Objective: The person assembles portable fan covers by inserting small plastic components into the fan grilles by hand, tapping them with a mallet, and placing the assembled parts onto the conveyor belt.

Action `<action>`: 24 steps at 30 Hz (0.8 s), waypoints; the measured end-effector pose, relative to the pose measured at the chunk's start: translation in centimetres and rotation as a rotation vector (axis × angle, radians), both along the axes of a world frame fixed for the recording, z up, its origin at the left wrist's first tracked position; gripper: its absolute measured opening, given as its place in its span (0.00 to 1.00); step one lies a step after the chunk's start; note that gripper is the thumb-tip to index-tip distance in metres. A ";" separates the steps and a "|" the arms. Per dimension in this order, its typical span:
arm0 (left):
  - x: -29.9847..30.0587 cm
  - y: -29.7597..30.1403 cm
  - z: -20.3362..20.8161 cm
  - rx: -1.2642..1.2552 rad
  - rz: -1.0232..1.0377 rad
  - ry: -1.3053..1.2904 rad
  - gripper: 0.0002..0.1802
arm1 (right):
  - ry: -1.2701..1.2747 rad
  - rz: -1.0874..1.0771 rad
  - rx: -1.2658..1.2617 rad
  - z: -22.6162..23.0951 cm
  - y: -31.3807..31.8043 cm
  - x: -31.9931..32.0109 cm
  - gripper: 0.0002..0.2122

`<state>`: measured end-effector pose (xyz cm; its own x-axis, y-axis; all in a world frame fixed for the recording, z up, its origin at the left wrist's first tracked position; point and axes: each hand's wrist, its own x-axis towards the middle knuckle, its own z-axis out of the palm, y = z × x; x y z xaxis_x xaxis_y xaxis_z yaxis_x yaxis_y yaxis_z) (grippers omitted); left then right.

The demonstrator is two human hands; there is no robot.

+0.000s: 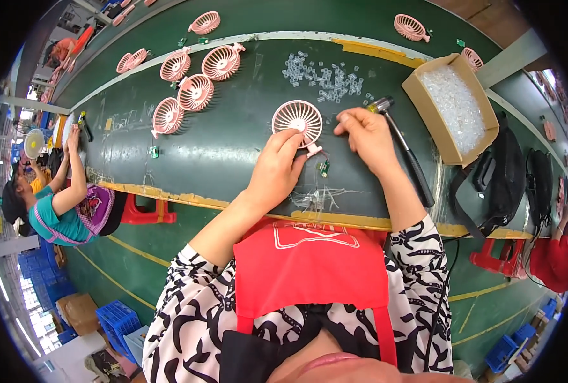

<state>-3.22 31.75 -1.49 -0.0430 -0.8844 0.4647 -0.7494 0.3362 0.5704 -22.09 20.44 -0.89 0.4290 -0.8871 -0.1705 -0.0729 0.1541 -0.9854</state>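
Note:
A pink round fan housing (297, 121) with a slatted grille lies on the dark green bench in front of me. My left hand (274, 167) grips its lower edge near the short stem, thumb and fingers closed on it. From the stem a small green circuit board (324, 168) hangs on thin wires, resting on the bench. My right hand (365, 138) hovers just right of the housing, apart from it. Its fingers are curled into a pinch, and whatever they hold is too small to make out. Beside that hand lies a hammer (413, 159) with a black handle and yellowish head.
Small clear plastic pieces (325, 80) are scattered beyond the housing. A cardboard box (451, 108) full of them stands at right, next to a black bag (504, 179). Several pink housings (196, 92) lie at left. A co-worker (67, 207) sits farther left along the bench.

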 end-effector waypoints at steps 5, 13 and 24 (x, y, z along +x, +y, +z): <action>-0.7 -0.6 0.5 0.010 -0.003 -0.010 0.22 | 0.171 0.132 -0.202 -0.2 3.0 0.8 0.13; -1.2 -2.0 1.5 0.071 0.111 0.178 0.23 | 0.155 0.109 -0.157 -0.2 4.3 1.6 0.07; -0.5 -2.8 1.8 0.021 0.086 0.121 0.22 | -0.062 0.059 -0.017 0.8 3.9 2.3 0.07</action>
<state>-3.67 28.90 0.35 0.0882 -0.8919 0.4435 -0.7001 0.2612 0.6646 -19.74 24.32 -0.07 0.4898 -0.8624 -0.1276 -0.0205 0.1349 -0.9906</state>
